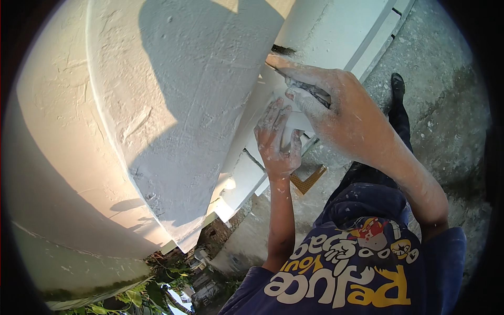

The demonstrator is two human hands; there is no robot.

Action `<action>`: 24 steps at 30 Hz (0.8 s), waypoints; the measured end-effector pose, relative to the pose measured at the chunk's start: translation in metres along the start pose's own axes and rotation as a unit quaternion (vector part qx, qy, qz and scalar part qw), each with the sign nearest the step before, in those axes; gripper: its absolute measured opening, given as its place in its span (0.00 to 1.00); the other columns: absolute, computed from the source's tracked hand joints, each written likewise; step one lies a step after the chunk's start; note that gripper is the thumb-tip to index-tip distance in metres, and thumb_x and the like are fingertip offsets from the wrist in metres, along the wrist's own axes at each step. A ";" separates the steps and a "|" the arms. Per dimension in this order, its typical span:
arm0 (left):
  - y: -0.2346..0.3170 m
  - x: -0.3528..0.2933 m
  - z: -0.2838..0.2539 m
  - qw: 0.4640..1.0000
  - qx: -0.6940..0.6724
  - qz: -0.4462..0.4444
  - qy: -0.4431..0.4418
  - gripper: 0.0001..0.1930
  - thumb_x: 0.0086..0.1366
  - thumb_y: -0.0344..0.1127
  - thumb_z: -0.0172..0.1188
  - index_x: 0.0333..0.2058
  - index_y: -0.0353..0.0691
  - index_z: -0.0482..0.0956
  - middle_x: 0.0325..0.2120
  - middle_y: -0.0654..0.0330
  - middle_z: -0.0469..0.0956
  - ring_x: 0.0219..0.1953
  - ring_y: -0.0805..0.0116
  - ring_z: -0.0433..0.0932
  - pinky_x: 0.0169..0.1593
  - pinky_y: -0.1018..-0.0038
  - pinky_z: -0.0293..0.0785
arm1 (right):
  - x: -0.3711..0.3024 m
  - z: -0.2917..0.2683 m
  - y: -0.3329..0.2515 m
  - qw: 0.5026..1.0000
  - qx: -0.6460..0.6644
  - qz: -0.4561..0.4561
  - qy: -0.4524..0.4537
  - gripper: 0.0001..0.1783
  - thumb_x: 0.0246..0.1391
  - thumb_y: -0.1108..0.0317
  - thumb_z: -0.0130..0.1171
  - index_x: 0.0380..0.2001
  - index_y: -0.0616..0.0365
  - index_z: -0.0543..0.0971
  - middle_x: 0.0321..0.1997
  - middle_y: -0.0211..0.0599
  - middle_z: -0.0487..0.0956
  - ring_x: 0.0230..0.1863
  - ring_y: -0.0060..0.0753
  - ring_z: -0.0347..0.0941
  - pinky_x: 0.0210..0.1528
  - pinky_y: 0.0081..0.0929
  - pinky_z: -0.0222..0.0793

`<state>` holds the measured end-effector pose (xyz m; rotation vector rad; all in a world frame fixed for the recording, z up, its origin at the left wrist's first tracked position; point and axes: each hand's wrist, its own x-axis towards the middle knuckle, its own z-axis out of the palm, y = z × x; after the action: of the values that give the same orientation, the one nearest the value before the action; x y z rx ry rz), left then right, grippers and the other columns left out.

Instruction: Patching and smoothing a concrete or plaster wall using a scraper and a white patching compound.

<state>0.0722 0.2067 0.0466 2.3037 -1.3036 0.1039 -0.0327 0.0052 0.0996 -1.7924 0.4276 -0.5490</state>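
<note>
My right hand (338,107) is closed round a narrow dark tool (310,90) smeared with white; its exact kind is unclear. Its index finger points along the tool toward a dark gap (282,50) by the white wall. Just below and left, my left hand (275,139) has its thumb and fingers curved about a flat white piece (298,122), partly hidden by the fingers. Pale powder or plaster coats both hands. The two hands are close together in front of the white ledge (242,181).
A rough white plastered wall (194,131) with shadows on it fills the left. Below the hands lies a yellow-brown angled piece (310,181) over the stained concrete floor (441,121). My dark shoe (398,86) stands at right. Green plants (134,298) grow at lower left.
</note>
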 end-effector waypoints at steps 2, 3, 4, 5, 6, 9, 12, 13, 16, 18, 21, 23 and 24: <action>-0.001 -0.002 0.001 1.000 -0.001 -0.009 -0.001 0.23 0.60 0.35 0.63 0.55 0.42 0.82 0.61 0.54 0.77 0.65 0.51 0.72 0.68 0.55 0.61 | 0.000 -0.005 -0.007 1.000 -0.012 0.017 -0.002 0.22 0.64 0.66 0.58 0.60 0.56 0.78 0.52 0.48 0.83 0.52 0.47 0.79 0.65 0.41 0.67; -0.001 -0.002 0.001 1.000 -0.003 -0.020 -0.003 0.23 0.60 0.34 0.63 0.55 0.42 0.82 0.61 0.53 0.77 0.65 0.51 0.72 0.69 0.55 0.60 | 0.001 -0.005 -0.010 1.000 -0.022 0.013 0.000 0.22 0.65 0.64 0.58 0.61 0.55 0.78 0.53 0.48 0.83 0.51 0.46 0.80 0.63 0.40 0.69; 0.000 -0.002 0.001 1.000 -0.004 -0.017 -0.005 0.23 0.60 0.34 0.63 0.55 0.42 0.82 0.61 0.53 0.77 0.65 0.51 0.72 0.69 0.55 0.60 | 0.000 -0.006 -0.012 0.999 -0.035 0.011 0.003 0.23 0.66 0.61 0.58 0.61 0.54 0.78 0.53 0.49 0.83 0.49 0.45 0.80 0.61 0.39 0.71; 0.001 -0.001 0.001 1.000 -0.008 -0.017 -0.004 0.24 0.59 0.34 0.63 0.56 0.42 0.82 0.61 0.53 0.77 0.65 0.50 0.72 0.69 0.55 0.60 | 0.000 -0.004 -0.008 0.999 -0.036 0.012 0.006 0.23 0.66 0.61 0.58 0.61 0.54 0.78 0.53 0.49 0.83 0.49 0.45 0.80 0.61 0.39 0.71; 0.001 0.000 0.000 1.000 -0.012 -0.017 -0.004 0.24 0.59 0.33 0.62 0.56 0.42 0.82 0.61 0.52 0.76 0.65 0.50 0.72 0.69 0.55 0.60 | 0.003 -0.002 0.000 0.998 0.028 0.045 -0.027 0.23 0.67 0.59 0.57 0.62 0.54 0.77 0.53 0.49 0.83 0.47 0.43 0.81 0.59 0.38 0.72; 0.002 0.004 0.001 1.000 0.003 -0.008 -0.010 0.25 0.58 0.33 0.62 0.57 0.43 0.81 0.62 0.52 0.76 0.65 0.50 0.71 0.70 0.55 0.59 | 0.006 -0.002 0.018 0.981 0.137 0.103 -0.092 0.24 0.68 0.57 0.55 0.63 0.54 0.76 0.52 0.50 0.83 0.45 0.40 0.81 0.56 0.36 0.74; 0.001 0.002 0.000 1.000 -0.012 -0.015 -0.014 0.25 0.58 0.33 0.62 0.57 0.43 0.81 0.62 0.52 0.75 0.66 0.49 0.71 0.70 0.55 0.59 | -0.009 0.005 0.039 0.980 0.155 0.084 -0.094 0.24 0.69 0.58 0.54 0.63 0.55 0.76 0.51 0.52 0.83 0.46 0.39 0.82 0.54 0.35 0.75; 0.001 0.002 0.000 1.000 -0.011 -0.017 -0.015 0.25 0.58 0.33 0.62 0.57 0.43 0.81 0.62 0.52 0.75 0.66 0.49 0.71 0.70 0.55 0.59 | -0.013 0.008 0.039 0.989 0.126 0.044 -0.063 0.23 0.69 0.59 0.54 0.62 0.57 0.76 0.51 0.52 0.83 0.47 0.40 0.82 0.54 0.35 0.75; 0.002 0.003 0.000 1.000 0.004 -0.010 -0.015 0.25 0.59 0.32 0.61 0.57 0.43 0.81 0.62 0.52 0.75 0.66 0.50 0.71 0.70 0.55 0.59 | -0.023 0.000 0.027 0.999 0.009 -0.041 -0.007 0.22 0.68 0.63 0.54 0.61 0.59 0.76 0.53 0.54 0.82 0.48 0.46 0.81 0.51 0.38 0.76; 0.003 0.004 -0.001 1.000 -0.010 -0.006 -0.007 0.25 0.59 0.32 0.61 0.57 0.43 0.81 0.62 0.52 0.75 0.66 0.50 0.71 0.70 0.55 0.60 | -0.018 0.001 0.019 0.998 -0.005 -0.054 0.017 0.23 0.67 0.64 0.54 0.62 0.60 0.75 0.54 0.54 0.82 0.49 0.49 0.81 0.52 0.40 0.76; 0.002 0.000 0.002 1.000 -0.012 -0.011 0.008 0.25 0.59 0.32 0.62 0.56 0.42 0.82 0.62 0.53 0.76 0.65 0.50 0.72 0.70 0.55 0.60 | -0.008 0.002 0.006 0.997 -0.048 -0.051 0.023 0.24 0.65 0.67 0.55 0.63 0.60 0.74 0.56 0.54 0.80 0.50 0.53 0.80 0.53 0.44 0.76; 0.000 -0.004 0.002 1.000 -0.004 -0.023 -0.002 0.24 0.59 0.32 0.62 0.56 0.41 0.82 0.61 0.51 0.77 0.64 0.49 0.73 0.69 0.55 0.61 | -0.007 0.004 0.001 0.996 -0.077 -0.034 0.005 0.25 0.64 0.68 0.55 0.63 0.59 0.73 0.57 0.53 0.80 0.52 0.53 0.79 0.54 0.46 0.75; -0.002 -0.006 0.003 0.999 0.006 -0.035 -0.010 0.23 0.59 0.33 0.63 0.55 0.39 0.82 0.60 0.50 0.77 0.64 0.48 0.73 0.69 0.55 0.61 | -0.009 0.005 -0.002 0.992 -0.118 -0.048 0.007 0.25 0.62 0.68 0.56 0.63 0.59 0.73 0.56 0.52 0.80 0.51 0.53 0.80 0.54 0.45 0.76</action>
<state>0.0700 0.2106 0.0421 2.3635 -1.2321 0.0663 -0.0373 0.0151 0.0989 -2.0451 0.4316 -0.5990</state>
